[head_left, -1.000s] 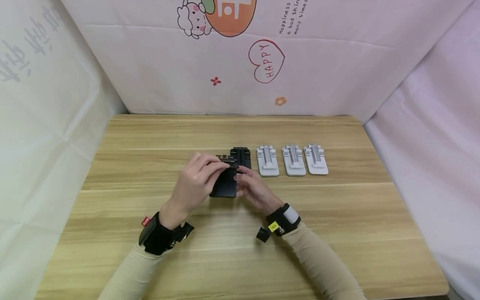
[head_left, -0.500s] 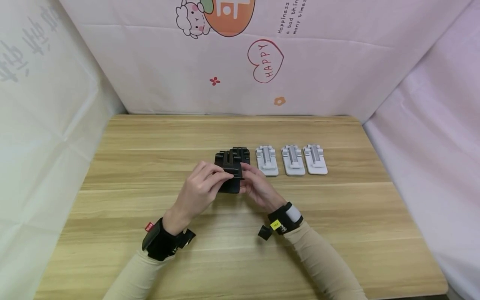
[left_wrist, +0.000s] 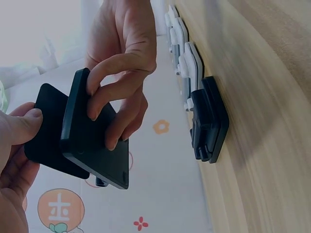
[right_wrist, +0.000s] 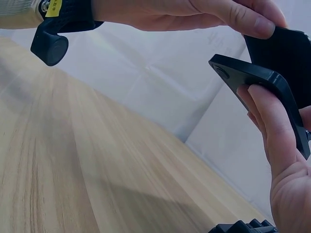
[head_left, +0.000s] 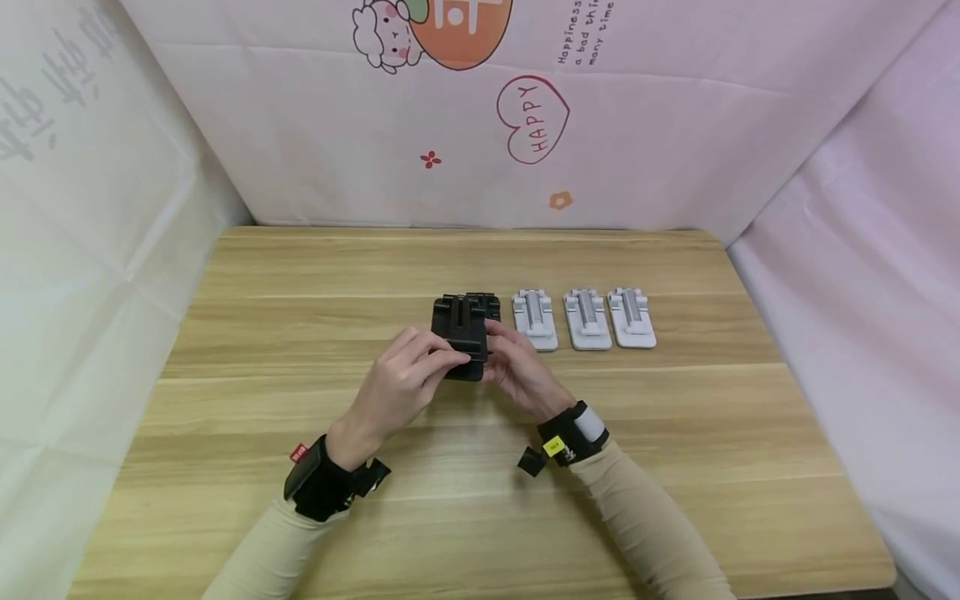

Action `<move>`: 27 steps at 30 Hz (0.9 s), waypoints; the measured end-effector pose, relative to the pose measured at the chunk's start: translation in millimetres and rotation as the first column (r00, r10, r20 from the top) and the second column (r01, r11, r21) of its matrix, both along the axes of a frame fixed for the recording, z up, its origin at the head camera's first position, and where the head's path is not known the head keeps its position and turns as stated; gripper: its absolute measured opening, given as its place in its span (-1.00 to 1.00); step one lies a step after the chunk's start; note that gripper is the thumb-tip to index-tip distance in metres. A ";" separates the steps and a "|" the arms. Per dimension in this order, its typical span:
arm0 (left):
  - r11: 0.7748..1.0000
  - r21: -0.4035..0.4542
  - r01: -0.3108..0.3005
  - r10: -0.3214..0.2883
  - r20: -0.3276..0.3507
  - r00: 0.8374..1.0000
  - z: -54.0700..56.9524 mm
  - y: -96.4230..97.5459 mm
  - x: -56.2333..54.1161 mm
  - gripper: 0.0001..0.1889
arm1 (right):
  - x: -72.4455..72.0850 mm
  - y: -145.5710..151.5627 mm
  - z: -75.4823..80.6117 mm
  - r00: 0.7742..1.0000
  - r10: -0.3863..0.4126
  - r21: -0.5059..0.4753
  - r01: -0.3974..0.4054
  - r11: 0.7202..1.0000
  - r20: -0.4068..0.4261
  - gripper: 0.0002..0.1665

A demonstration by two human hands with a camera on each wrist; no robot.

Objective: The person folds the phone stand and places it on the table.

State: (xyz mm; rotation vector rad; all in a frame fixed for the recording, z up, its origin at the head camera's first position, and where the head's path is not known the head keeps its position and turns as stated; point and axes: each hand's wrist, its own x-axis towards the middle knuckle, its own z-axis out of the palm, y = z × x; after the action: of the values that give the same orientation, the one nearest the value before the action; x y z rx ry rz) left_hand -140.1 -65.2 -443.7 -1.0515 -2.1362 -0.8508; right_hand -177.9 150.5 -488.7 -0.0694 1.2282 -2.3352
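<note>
Both hands hold a black folding phone stand (head_left: 461, 321) above the table, its thin upper plate (left_wrist: 48, 133) tilted away from the thicker base (left_wrist: 97, 145). My left hand (head_left: 405, 375) pinches the upper plate's edge, its thumb lying on the plate in the right wrist view. From the right side, my right hand (head_left: 521, 371) grips the base, with several fingertips pressed on its underside in the left wrist view. Behind the held stand, a second black phone stand (left_wrist: 209, 121) lies folded on the table, partly hidden in the head view.
Three white folded phone stands (head_left: 535, 321) lie in a row to the right of the black one. The wooden table (head_left: 675, 467) meets a printed white cloth (head_left: 360, 167) at its back edge. White cloth also hangs at both sides.
The upper part of the held stand has swung up and round, so its slotted hinge arm now shows. The stand and both hands have shifted slightly to the right.
</note>
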 end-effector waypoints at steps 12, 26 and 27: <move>1.000 -0.023 0.015 -0.014 0.012 1.000 -5.3 0.5 2.1 -0.76 | 0.7 2.4 0.7 1.000 -0.007 0.003 0.007 1.000 0.005 -0.28; 1.000 -0.017 0.013 -0.013 0.014 1.000 -9.3 1.1 3.3 -0.76 | 0.7 2.5 -0.3 1.000 -0.009 0.014 0.009 1.000 -0.018 -0.34; 1.000 -0.015 0.016 -0.015 0.020 1.000 -9.4 1.2 3.3 -0.76 | 0.7 2.6 -0.4 1.000 -0.004 0.010 0.004 1.000 -0.021 -0.33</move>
State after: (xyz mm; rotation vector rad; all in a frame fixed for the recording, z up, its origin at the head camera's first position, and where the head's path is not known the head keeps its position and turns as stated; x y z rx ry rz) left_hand -136.8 -64.0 -453.1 -1.0726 -2.1570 -0.8572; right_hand -177.2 153.1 -489.1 -0.0882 1.2511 -2.3371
